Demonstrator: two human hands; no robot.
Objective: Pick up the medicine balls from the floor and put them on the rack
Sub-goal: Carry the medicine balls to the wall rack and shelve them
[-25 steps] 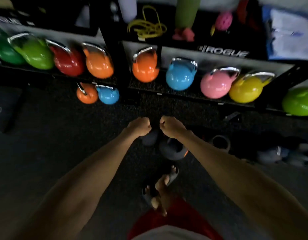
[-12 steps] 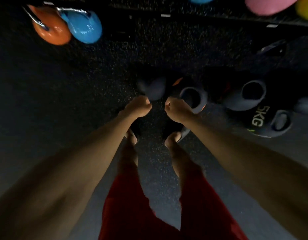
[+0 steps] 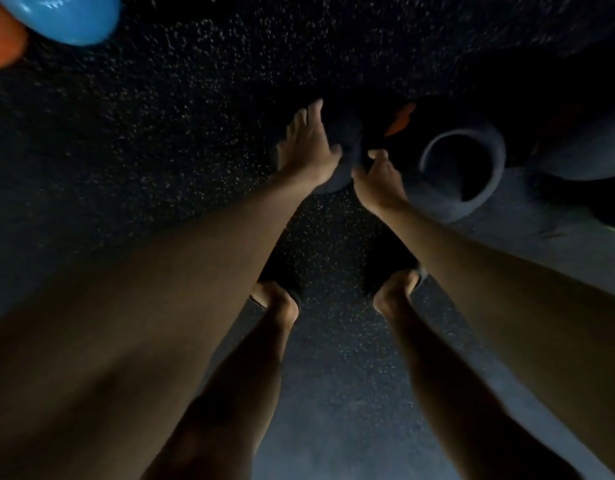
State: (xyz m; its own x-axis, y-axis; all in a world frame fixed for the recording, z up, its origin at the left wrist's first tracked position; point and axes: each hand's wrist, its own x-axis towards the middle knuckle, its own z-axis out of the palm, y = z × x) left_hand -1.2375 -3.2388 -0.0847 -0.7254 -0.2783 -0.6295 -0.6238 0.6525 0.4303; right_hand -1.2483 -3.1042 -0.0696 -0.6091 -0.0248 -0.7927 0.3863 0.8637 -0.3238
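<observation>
Head view: we look down at a dark speckled floor (image 3: pixel 160 140). Medicine ball (image 3: pixel 437 199) lies on it just ahead of our feet, ring handle to the right. Left hand (image 3: pixel 308 147) lies against its left side, fingers straight. Right hand (image 3: pixel 378 178) sits at its middle, fingers curled into shadow; we cannot tell if it grips. Blue kettlebell (image 3: pixel 67 19) and orange kettlebell (image 3: pixel 1 43) sit at upper left.

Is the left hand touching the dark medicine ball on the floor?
Cannot tell. In the head view the left hand overlaps the edge of the medicine ball, but the dim picture shows neither contact nor gap.
</observation>
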